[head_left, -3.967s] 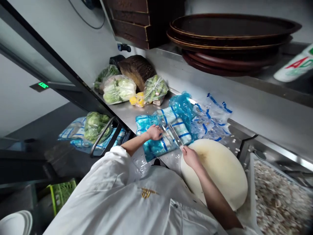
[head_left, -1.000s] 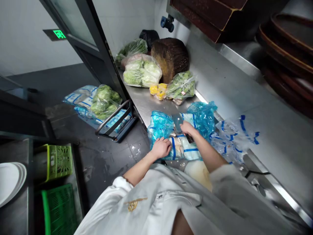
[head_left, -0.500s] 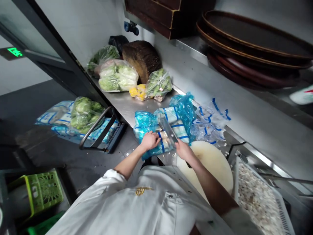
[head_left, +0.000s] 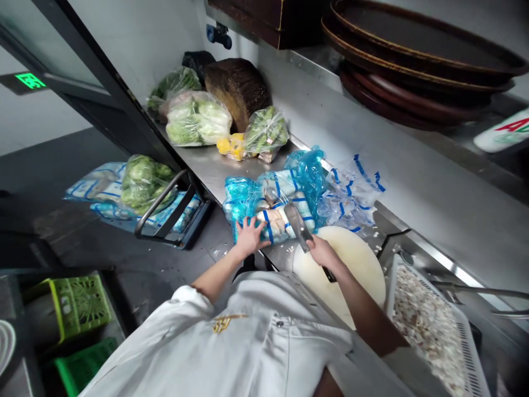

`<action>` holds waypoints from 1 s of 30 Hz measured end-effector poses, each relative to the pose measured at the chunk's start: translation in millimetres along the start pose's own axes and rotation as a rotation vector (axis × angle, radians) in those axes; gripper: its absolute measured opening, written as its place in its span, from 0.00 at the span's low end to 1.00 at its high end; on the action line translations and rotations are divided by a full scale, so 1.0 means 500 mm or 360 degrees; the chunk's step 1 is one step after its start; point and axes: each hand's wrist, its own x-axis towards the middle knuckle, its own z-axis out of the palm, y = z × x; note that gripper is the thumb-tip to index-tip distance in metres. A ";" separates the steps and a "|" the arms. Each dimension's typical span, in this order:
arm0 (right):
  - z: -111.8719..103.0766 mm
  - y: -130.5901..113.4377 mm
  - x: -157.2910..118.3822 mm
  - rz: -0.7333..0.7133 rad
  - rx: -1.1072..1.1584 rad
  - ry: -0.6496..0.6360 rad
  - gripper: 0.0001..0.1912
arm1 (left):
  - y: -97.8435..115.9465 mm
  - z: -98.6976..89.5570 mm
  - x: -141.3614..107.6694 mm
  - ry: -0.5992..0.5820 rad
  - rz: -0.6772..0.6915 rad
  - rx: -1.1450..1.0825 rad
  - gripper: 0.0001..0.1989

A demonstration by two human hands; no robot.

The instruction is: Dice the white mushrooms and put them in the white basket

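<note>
step: looks like working the cleaver [head_left: 296, 221] over the pack [head_left: 276, 220], lying on the bench [head_left: 209, 166] near the round board [head_left: 355, 259] | left hand [head_left: 250, 237]: grip slack, fingers splayed on it | right hand [head_left: 322, 251]: grip wrapped round the cleaver | next move, imo: needs left fingers clear

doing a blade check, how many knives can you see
1: the cleaver in the right hand, its blade over the blue-striped packs. Others could be hidden.
</note>
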 end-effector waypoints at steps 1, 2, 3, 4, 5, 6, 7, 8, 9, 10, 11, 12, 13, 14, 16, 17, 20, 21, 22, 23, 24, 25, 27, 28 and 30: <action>0.019 0.009 -0.016 -0.0008 0.0015 0.0004 0.16 | 0.016 0.021 -0.011 -0.0004 -0.0024 0.0028 0.41; 0.038 0.014 -0.029 -0.0010 0.0009 -0.0007 0.16 | 0.030 0.042 -0.020 -0.0008 -0.0050 0.0058 0.43; 0.059 0.017 -0.040 -0.0001 -0.0012 -0.0025 0.16 | 0.039 0.060 -0.025 -0.0012 -0.0072 0.0086 0.44; 0.078 0.017 -0.046 0.0017 -0.0039 -0.0049 0.15 | 0.043 0.074 -0.026 -0.0014 -0.0091 0.0110 0.43; 0.095 0.015 -0.047 0.0037 -0.0063 -0.0070 0.15 | 0.042 0.084 -0.024 -0.0017 -0.0104 0.0127 0.43; 0.110 0.011 -0.043 0.0055 -0.0071 -0.0080 0.16 | 0.034 0.089 -0.018 -0.0029 -0.0104 0.0137 0.42; 0.121 0.004 -0.034 0.0069 -0.0062 -0.0083 0.16 | 0.022 0.089 -0.008 -0.0050 -0.0092 0.0138 0.43; 0.131 -0.005 -0.020 0.0080 -0.0040 -0.0081 0.17 | 0.005 0.085 0.005 -0.0074 -0.0073 0.0134 0.43; 0.138 -0.016 -0.002 0.0088 -0.0011 -0.0079 0.17 | -0.014 0.077 0.021 -0.0099 -0.0052 0.0130 0.44; 0.143 -0.029 0.019 0.0094 0.0022 -0.0081 0.18 | -0.036 0.067 0.039 -0.0123 -0.0028 0.0128 0.45; 0.149 -0.044 0.040 0.0102 0.0052 -0.0085 0.18 | -0.059 0.055 0.059 -0.0146 -0.0001 0.0131 0.46; 0.154 -0.060 0.059 0.0107 0.0080 -0.0088 0.18 | -0.083 0.042 0.080 -0.0170 0.0026 0.0138 0.47; 0.160 -0.074 0.075 0.0112 0.0104 -0.0085 0.18 | -0.105 0.029 0.101 -0.0193 0.0052 0.0149 0.47; 0.168 -0.087 0.084 0.0117 0.0123 -0.0085 0.18 | -0.126 0.017 0.121 -0.0218 0.0073 0.0161 0.47; 0.188 -0.103 0.080 0.0132 0.0143 -0.0103 0.17 | -0.160 -0.003 0.154 -0.0264 0.0097 0.0180 0.47; 0.201 -0.106 0.068 0.0141 0.0148 -0.0126 0.17 | -0.172 -0.010 0.166 -0.0281 0.0102 0.0186 0.47; 0.239 -0.097 0.015 0.0175 0.0163 -0.0235 0.16 | -0.191 -0.016 0.182 -0.0293 0.0122 0.0194 0.47; 0.249 -0.092 0.002 0.0190 0.0169 -0.0261 0.16 | -0.193 -0.015 0.181 -0.0286 0.0128 0.0193 0.47; 0.258 -0.088 -0.005 0.0201 0.0172 -0.0278 0.17 | -0.193 -0.013 0.180 -0.0277 0.0129 0.0193 0.47; 0.265 -0.087 -0.006 0.0207 0.0174 -0.0282 0.17 | -0.193 -0.010 0.177 -0.0267 0.0126 0.0193 0.47; 0.271 -0.087 -0.001 0.0206 0.0178 -0.0277 0.18 | -0.193 -0.008 0.175 -0.0258 0.0121 0.0194 0.47; 0.276 -0.089 0.007 0.0200 0.0185 -0.0270 0.19 | -0.196 -0.006 0.173 -0.0250 0.0117 0.0196 0.47; 0.284 -0.094 0.024 0.0189 0.0209 -0.0263 0.22 | -0.207 -0.006 0.172 -0.0249 0.0125 0.0201 0.45; 0.287 -0.095 0.028 0.0192 0.0225 -0.0269 0.22 | -0.216 -0.008 0.174 -0.0256 0.0139 0.0205 0.43; 0.292 -0.089 0.020 0.0218 0.0257 -0.0299 0.21 | -0.240 -0.018 0.182 -0.0283 0.0155 0.0218 0.42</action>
